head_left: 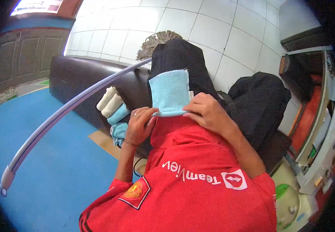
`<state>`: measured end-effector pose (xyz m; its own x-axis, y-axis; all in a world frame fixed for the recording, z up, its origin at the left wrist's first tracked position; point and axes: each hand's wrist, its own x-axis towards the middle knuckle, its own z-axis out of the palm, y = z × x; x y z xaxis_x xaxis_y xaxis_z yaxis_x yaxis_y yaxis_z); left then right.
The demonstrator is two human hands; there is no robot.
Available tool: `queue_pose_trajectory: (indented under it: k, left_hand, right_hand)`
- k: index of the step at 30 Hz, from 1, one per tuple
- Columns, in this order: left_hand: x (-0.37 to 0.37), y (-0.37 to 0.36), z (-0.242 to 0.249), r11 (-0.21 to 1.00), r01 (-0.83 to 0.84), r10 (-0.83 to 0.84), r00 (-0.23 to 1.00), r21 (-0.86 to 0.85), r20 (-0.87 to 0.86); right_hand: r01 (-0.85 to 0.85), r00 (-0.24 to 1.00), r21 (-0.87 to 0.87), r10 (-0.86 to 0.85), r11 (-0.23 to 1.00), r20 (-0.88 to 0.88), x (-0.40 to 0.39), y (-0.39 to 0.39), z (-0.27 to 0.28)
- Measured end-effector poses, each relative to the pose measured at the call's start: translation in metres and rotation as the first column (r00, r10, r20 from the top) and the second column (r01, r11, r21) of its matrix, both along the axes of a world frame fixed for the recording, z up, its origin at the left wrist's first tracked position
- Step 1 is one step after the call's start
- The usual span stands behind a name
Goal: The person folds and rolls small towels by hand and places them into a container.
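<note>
A light blue washcloth [170, 88] lies flat over my black-trousered thigh, its near edge turned into a thin roll. My left hand [139, 125] pinches the left end of that roll between thumb and fingers. At the right end, my right hand [206, 112] grips it the same way, close to a small white tag. Beside my left hand, on the dark seat, sit two cream rolled cloths [112, 107] and a light blue rolled cloth [118, 113]. A crumpled-looking light blue cloth [119, 133] is just below them.
A mop pole [74, 100] slants across the left, with its stringy head [158, 42] near the tiled floor [214, 27]. The dark padded bench [86, 75] borders a blue surface [51, 154]. To the right stands a shelf unit [310, 116] with a green-and-cream round object [287, 205] below.
</note>
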<state>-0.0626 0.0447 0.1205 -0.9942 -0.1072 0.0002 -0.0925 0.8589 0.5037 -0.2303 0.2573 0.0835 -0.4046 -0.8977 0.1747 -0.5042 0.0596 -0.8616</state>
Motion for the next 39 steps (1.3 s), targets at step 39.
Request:
queue_pose_trajectory:
  k: [39]
  left_hand:
    - [-0.026,0.003,-0.018,0.822,-0.394,0.406,0.912,0.412,0.062]
  right_hand:
    - [0.298,0.893,0.037,-0.292,0.954,0.343,-0.009,-0.022,-0.003]
